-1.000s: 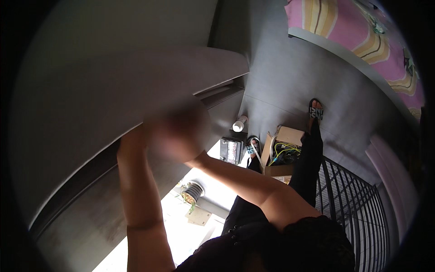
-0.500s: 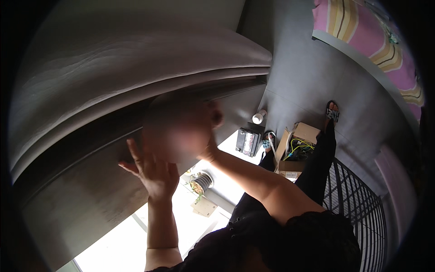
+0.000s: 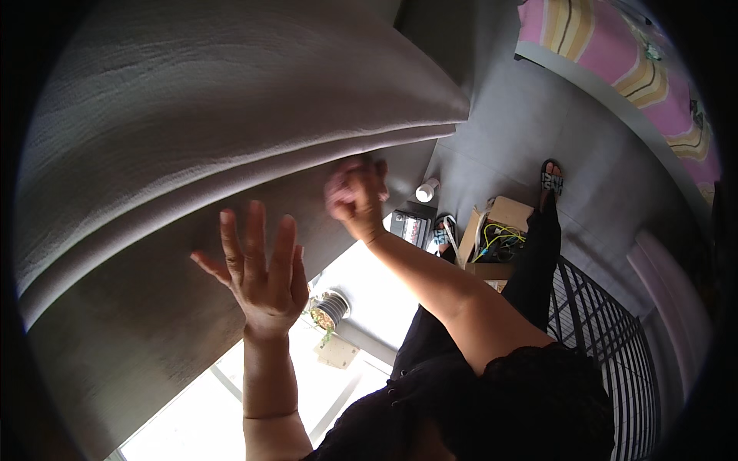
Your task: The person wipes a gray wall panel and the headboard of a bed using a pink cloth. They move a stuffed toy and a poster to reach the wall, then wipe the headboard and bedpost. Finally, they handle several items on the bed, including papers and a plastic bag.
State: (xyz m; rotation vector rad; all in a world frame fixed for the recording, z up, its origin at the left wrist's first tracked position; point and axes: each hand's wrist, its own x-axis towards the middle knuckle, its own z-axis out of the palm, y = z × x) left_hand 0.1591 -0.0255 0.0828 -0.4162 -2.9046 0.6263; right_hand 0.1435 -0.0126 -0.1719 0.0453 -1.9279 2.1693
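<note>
My left hand (image 3: 265, 276) is raised with its fingers spread in front of a dark flat panel (image 3: 161, 323), holding nothing. To its right, my right hand (image 3: 360, 201) is curled closed near the panel's upper edge. A pinkish-purple patch shows at its fingers, but motion blur hides what it is. Above both hands runs the rolled edge of a large grey-mauve padded cover (image 3: 254, 92). Whether the right fingers touch the panel or the cover, I cannot tell.
Below the panel is a bright opening with a potted plant (image 3: 330, 310). On the floor are a white bottle (image 3: 426, 190), a black battery-like box (image 3: 409, 229) and an open carton (image 3: 513, 211) with yellow cable. A black wire rack (image 3: 607, 330) stands right; a striped bed (image 3: 615, 54) lies beyond.
The padded cover's edge now hangs lower over the panel, hiding the dark gap beneath it. My right hand has come into clearer sight and curled; my left hand's fingers have spread upward.
</note>
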